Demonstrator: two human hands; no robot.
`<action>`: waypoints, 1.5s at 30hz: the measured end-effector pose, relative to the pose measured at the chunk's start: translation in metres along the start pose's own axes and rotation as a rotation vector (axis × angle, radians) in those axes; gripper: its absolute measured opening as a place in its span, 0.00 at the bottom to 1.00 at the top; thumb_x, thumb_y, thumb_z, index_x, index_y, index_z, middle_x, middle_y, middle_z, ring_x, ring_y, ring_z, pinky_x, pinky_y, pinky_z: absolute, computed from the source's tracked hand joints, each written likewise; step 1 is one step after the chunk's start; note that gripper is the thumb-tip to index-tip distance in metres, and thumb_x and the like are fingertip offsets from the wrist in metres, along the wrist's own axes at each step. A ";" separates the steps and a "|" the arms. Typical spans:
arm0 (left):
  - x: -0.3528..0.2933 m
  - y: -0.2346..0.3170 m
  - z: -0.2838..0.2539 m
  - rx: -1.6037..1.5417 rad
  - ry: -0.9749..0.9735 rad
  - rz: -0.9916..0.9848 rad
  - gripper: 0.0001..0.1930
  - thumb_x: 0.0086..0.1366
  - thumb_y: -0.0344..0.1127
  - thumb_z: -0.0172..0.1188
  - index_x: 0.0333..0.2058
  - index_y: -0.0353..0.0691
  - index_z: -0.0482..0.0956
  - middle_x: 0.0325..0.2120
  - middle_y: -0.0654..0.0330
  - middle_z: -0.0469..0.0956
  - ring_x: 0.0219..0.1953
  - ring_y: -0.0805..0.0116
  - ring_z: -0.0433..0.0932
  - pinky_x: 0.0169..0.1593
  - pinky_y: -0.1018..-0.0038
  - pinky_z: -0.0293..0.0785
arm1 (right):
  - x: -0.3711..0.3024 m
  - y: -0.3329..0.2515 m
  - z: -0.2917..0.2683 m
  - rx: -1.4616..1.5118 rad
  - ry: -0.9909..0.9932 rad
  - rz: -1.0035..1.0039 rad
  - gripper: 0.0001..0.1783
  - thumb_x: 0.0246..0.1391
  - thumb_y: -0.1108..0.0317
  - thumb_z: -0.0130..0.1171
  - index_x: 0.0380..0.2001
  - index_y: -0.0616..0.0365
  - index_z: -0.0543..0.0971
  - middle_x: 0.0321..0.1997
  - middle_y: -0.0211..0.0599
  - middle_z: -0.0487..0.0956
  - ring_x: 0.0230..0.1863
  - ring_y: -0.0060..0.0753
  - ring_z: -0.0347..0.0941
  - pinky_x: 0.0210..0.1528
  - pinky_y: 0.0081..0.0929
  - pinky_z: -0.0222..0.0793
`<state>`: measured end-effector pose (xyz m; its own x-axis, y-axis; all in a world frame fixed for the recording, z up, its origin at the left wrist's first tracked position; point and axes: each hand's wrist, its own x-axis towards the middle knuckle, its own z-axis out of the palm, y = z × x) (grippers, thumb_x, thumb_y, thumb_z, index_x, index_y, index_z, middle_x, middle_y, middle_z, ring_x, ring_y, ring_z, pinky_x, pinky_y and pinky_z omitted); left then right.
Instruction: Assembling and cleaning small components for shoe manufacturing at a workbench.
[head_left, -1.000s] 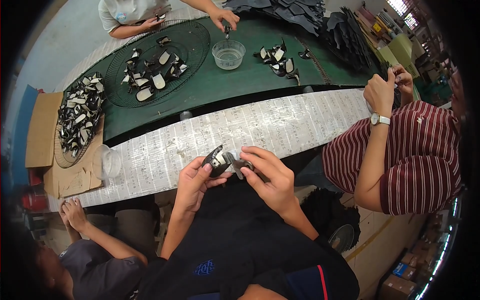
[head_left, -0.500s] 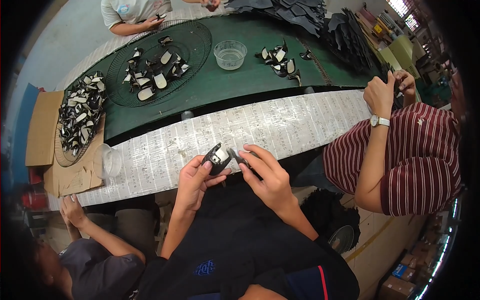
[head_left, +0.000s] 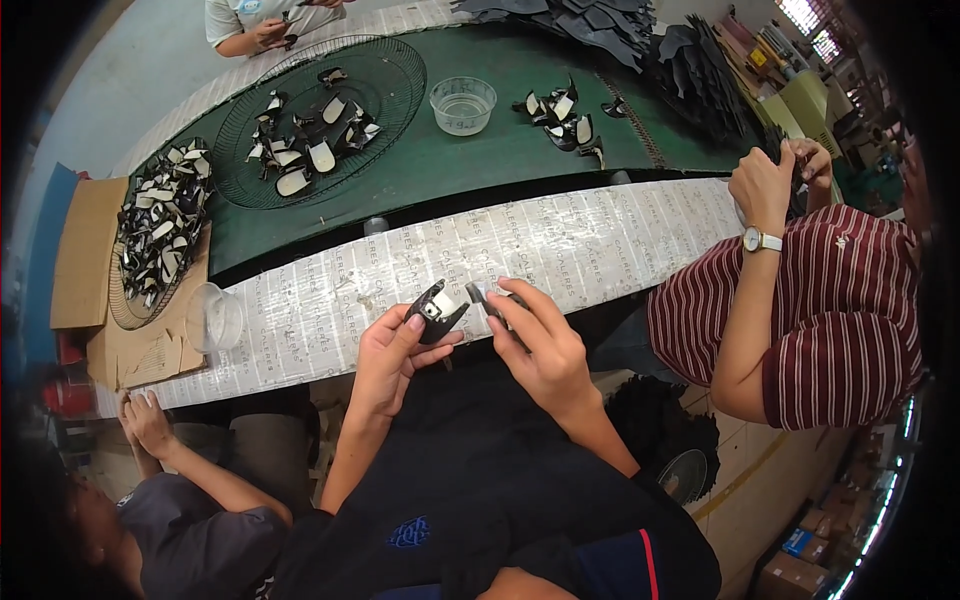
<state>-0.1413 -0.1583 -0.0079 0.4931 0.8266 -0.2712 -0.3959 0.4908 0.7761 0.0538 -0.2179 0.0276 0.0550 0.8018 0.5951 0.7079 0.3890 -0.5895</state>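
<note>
In my left hand (head_left: 392, 352) is a small curved black shoe piece (head_left: 453, 319) with a white patch inside, pinched between thumb and fingers. My right hand (head_left: 545, 350) is closed on a short dark flat item (head_left: 477, 298) with rounded edges, held just right of the shoe piece; a small gap shows between them. Its exact kind I cannot make out. Both hands are over the near edge of a bench covered in silvery printed sheeting (head_left: 300, 318).
A wire tray (head_left: 222, 180) of similar pieces and a clear plastic bowl (head_left: 463, 106) stand on the green table. A heaped basket (head_left: 117, 270) and plastic tub (head_left: 213, 317) sit left. Black sheets (head_left: 690, 85) pile up behind. Co-workers sit left, right and across.
My right hand has drawn slightly away from the shoe piece, so the gap has widened. Across the table, a co-worker's hands have come closer together.
</note>
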 end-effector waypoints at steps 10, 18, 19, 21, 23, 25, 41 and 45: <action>-0.021 -0.002 -0.013 -0.646 -0.467 0.048 0.19 0.61 0.33 0.66 0.47 0.35 0.69 0.36 0.51 0.79 0.35 0.52 0.84 0.35 0.67 0.84 | 0.006 0.078 0.017 0.382 0.204 0.366 0.13 0.57 0.76 0.60 0.47 0.66 0.79 0.51 0.42 0.78 0.45 0.25 0.76 0.42 0.20 0.76; -0.018 0.012 -0.002 -0.812 -0.934 0.140 0.15 0.67 0.39 0.60 0.42 0.34 0.69 0.29 0.51 0.78 0.28 0.51 0.83 0.31 0.64 0.81 | -0.022 0.136 0.049 0.626 0.253 0.630 0.14 0.63 0.69 0.56 0.49 0.66 0.78 0.46 0.33 0.78 0.41 0.17 0.71 0.44 0.17 0.71; -0.020 0.012 -0.001 -0.835 -0.900 0.141 0.15 0.66 0.39 0.60 0.42 0.33 0.70 0.28 0.50 0.79 0.28 0.51 0.83 0.31 0.64 0.80 | -0.022 0.134 0.050 0.631 0.249 0.633 0.14 0.63 0.69 0.56 0.49 0.66 0.78 0.46 0.33 0.78 0.41 0.17 0.71 0.44 0.17 0.71; -0.023 0.013 -0.003 -0.715 -0.757 0.151 0.16 0.66 0.40 0.61 0.42 0.32 0.70 0.29 0.49 0.79 0.29 0.51 0.83 0.31 0.64 0.81 | -0.017 0.131 0.044 0.633 0.218 0.686 0.14 0.64 0.70 0.54 0.49 0.66 0.77 0.47 0.33 0.78 0.41 0.17 0.71 0.43 0.17 0.71; -0.021 0.013 -0.009 -0.382 -0.474 0.210 0.20 0.66 0.41 0.60 0.45 0.30 0.70 0.34 0.44 0.81 0.33 0.51 0.84 0.34 0.64 0.82 | -0.013 0.116 0.039 0.681 0.255 0.679 0.14 0.64 0.70 0.54 0.50 0.66 0.77 0.48 0.34 0.78 0.41 0.17 0.72 0.43 0.17 0.71; -0.016 0.017 -0.007 -0.112 -0.294 0.197 0.24 0.67 0.42 0.59 0.53 0.28 0.68 0.39 0.43 0.80 0.39 0.51 0.84 0.40 0.66 0.82 | -0.009 0.089 0.029 0.771 0.316 0.635 0.14 0.62 0.71 0.56 0.48 0.66 0.78 0.49 0.35 0.79 0.42 0.18 0.72 0.43 0.18 0.71; -0.012 0.009 0.007 -0.048 0.017 0.083 0.09 0.70 0.34 0.55 0.40 0.33 0.72 0.41 0.50 0.80 0.43 0.58 0.83 0.48 0.72 0.82 | 0.005 -0.008 0.003 0.136 0.066 -0.099 0.19 0.46 0.81 0.67 0.44 0.66 0.80 0.50 0.51 0.78 0.43 0.43 0.80 0.41 0.28 0.79; -0.012 0.011 0.011 -0.058 0.032 0.068 0.09 0.70 0.35 0.54 0.39 0.33 0.73 0.40 0.50 0.80 0.43 0.59 0.83 0.48 0.73 0.82 | 0.008 -0.013 0.004 0.139 0.021 -0.081 0.16 0.47 0.81 0.66 0.43 0.67 0.81 0.48 0.52 0.79 0.44 0.43 0.80 0.44 0.28 0.78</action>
<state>-0.1428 -0.1661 0.0104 0.4388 0.8666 -0.2375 -0.4726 0.4474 0.7592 0.0426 -0.2150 0.0379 0.0175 0.7561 0.6543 0.6065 0.5122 -0.6081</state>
